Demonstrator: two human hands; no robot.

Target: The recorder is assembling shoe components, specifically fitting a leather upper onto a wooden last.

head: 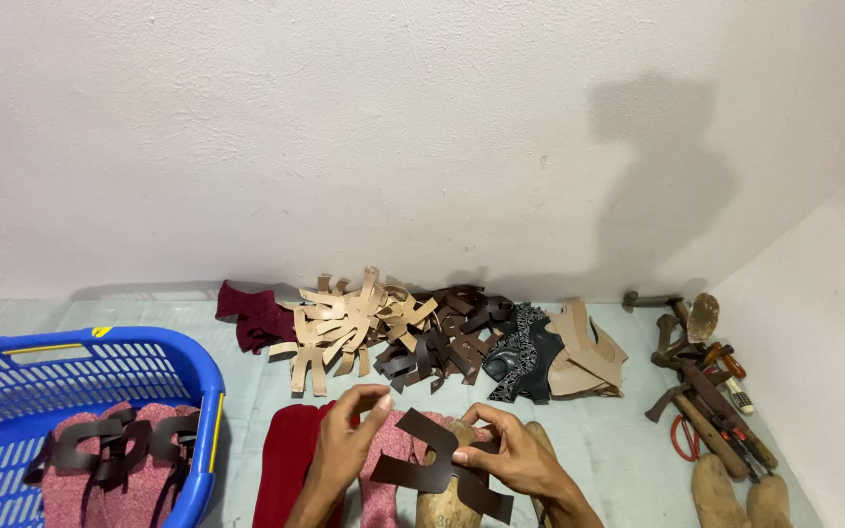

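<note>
My left hand (344,450) and my right hand (515,458) both hold a dark brown cut leather piece (439,469) low in the middle of the view. The left fingers pinch its left edge; the right fingers grip its upper right part. The piece lies over a wooden shoe last (448,506) that stands just under it. Red fabric pieces (288,460) lie on the floor directly left of my left hand.
A blue plastic basket (202,386) at the left holds pinkish soles with dark straps. Piles of tan (339,328), dark brown (442,342), black (520,357) and maroon (256,315) cut pieces lie by the wall. Hammers, pliers and red scissors (706,391) lie at the right, with wooden lasts (740,494).
</note>
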